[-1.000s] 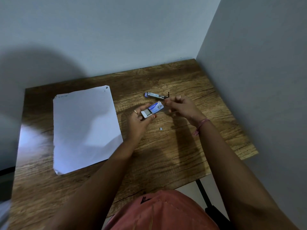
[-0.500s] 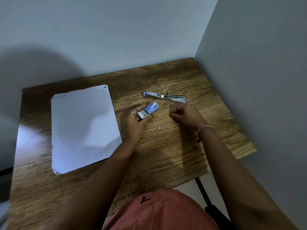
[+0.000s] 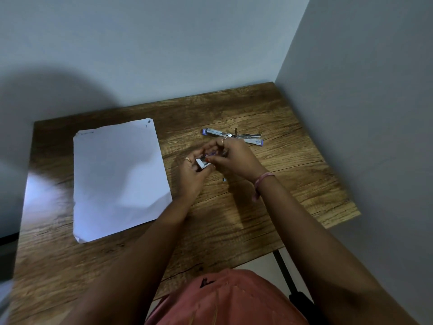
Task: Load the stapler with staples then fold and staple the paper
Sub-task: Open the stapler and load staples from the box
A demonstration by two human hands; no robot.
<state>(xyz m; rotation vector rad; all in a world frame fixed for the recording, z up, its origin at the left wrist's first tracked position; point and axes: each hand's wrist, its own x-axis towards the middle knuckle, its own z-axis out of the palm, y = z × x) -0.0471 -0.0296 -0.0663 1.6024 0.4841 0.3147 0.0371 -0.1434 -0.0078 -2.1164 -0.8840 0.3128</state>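
A small blue and silver stapler (image 3: 243,137) lies spread fully open on the wooden table (image 3: 234,219), just beyond my hands. My left hand (image 3: 193,174) holds a small white and blue staple box (image 3: 202,163). My right hand (image 3: 230,158) meets it, with its fingertips on the box's far end. Most of the box is hidden by my fingers. A tiny bit of staples (image 3: 224,179) lies on the table under my right wrist. A white sheet of paper (image 3: 117,177) lies flat to the left.
Grey walls close the table at the back and on the right. The table's near right corner (image 3: 356,213) drops off to the floor, where a dark table leg (image 3: 284,270) shows. My lap in orange cloth (image 3: 225,299) is at the near edge.
My right hand has moved left from the table back onto the staple box held by my left hand. The stapler and the paper lie where they were.
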